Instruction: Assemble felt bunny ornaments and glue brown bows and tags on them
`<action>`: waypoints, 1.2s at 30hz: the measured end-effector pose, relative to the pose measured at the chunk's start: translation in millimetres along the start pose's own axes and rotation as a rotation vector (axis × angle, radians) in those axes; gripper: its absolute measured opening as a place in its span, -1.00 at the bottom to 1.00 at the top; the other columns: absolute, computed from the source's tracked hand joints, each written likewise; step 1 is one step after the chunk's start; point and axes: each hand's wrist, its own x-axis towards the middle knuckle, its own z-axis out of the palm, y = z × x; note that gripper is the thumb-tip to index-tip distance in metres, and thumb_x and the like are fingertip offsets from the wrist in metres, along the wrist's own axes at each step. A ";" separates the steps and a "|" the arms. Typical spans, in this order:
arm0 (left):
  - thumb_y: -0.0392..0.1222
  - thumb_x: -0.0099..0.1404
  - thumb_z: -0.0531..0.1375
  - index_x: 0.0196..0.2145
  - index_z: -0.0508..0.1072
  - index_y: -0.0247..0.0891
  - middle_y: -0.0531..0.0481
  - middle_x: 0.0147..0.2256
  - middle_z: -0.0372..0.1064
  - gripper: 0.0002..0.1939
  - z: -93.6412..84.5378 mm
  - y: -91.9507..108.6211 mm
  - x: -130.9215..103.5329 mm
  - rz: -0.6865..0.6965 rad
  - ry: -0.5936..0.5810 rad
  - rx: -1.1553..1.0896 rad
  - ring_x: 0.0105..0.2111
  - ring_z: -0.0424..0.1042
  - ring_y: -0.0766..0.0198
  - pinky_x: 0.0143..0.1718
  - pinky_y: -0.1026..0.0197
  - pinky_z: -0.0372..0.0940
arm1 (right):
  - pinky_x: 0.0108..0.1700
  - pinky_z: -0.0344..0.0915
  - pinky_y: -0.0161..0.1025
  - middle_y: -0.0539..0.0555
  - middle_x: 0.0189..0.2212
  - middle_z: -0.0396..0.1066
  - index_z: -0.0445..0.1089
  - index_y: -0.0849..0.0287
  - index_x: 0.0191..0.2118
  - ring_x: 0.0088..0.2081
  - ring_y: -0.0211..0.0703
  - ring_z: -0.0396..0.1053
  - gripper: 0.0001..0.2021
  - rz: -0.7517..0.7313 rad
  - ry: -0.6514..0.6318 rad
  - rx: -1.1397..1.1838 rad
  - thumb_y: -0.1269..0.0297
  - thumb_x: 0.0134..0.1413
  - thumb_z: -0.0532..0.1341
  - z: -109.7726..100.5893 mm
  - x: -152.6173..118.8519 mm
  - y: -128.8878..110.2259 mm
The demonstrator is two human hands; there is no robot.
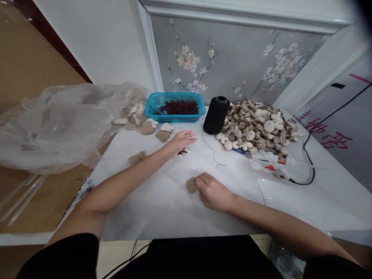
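My right hand (213,192) is closed on the edge of a beige fabric piece (191,185), held low over the white table near its front. Farther forward and to the left, my left hand (181,143) reaches out with its fingers stretched, just above a few dark reddish-brown bits (183,151) on the tabletop. Beige and white rabbit-head-like pieces (147,128) lie beyond it, and another beige piece (137,157) rests by my left forearm. A black thread cone (216,115) stands upright, its loose thread (213,148) trailing over the table.
At the back, a blue basket (151,105) holds dark reddish-brown strips. A large heap of small beige and white pieces (258,126) fills the back right. A glue gun (271,162) with a black cord (308,155) lies before it. Clear plastic bagging (66,124) covers the left side.
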 end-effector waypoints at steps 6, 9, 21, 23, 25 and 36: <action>-0.40 0.01 0.33 -0.17 0.29 -0.30 -0.05 -0.29 0.38 -0.57 41.0 10.8 77.5 -0.179 0.020 -0.140 -0.31 0.41 0.33 -0.22 0.28 0.25 | -0.26 0.23 -0.20 0.13 -0.41 0.27 0.18 0.20 -0.37 -0.33 -0.11 0.16 -0.82 0.047 0.030 0.054 0.62 -0.08 0.03 -8.1 -13.6 6.0; -0.35 0.09 0.29 -0.33 0.30 -0.33 0.02 -0.50 0.32 -0.77 43.1 10.2 84.8 -0.242 -0.051 -0.118 -0.54 0.32 0.38 -0.45 0.29 0.21 | -0.28 0.21 -0.22 0.11 -0.42 0.26 0.15 0.18 -0.39 -0.35 -0.13 0.16 -0.82 0.047 0.032 0.120 0.62 -0.08 0.03 -10.8 -15.7 10.1; -0.08 0.36 -0.03 -0.47 0.25 -0.27 0.26 -0.78 -0.17 -0.70 39.3 -7.1 9.8 -0.150 -0.199 -0.030 -0.78 -0.20 0.48 -0.69 0.36 -0.21 | -0.33 0.19 -0.26 0.05 -0.44 0.24 0.13 0.14 -0.41 -0.36 -0.17 0.20 -0.83 0.073 0.108 0.356 0.58 -0.06 0.03 -12.8 -18.4 20.7; -0.08 0.33 0.01 -0.50 0.26 -0.28 0.25 -0.78 -0.13 -0.70 36.6 -12.5 -10.2 -0.143 -0.239 0.032 -0.77 -0.20 0.49 -0.69 0.36 -0.23 | -0.30 0.21 -0.25 0.06 -0.41 0.28 0.14 0.14 -0.41 -0.35 -0.17 0.24 -0.83 0.100 0.175 0.418 0.58 -0.04 0.04 -17.2 -19.3 23.9; -0.04 0.32 0.00 -0.52 0.25 -0.28 0.23 -0.77 -0.10 -0.67 34.3 -16.5 -31.6 -0.113 -0.295 0.150 -0.76 -0.16 0.47 -0.68 0.35 -0.20 | -0.25 0.24 -0.23 0.07 -0.38 0.32 0.16 0.13 -0.40 -0.31 -0.17 0.28 -0.85 0.137 0.258 0.465 0.55 -0.01 0.05 -23.3 -20.3 29.1; -0.11 0.38 -0.15 -0.44 0.33 -0.27 0.04 -0.59 0.24 -0.63 33.1 -10.8 -112.6 0.209 -0.553 0.978 -0.55 0.28 0.29 -0.42 0.23 0.12 | -0.32 0.22 -0.29 0.06 -0.31 0.37 0.20 0.14 -0.39 -0.35 -0.22 0.34 -0.91 0.198 0.401 0.369 0.47 0.06 0.09 -44.0 2.4 46.0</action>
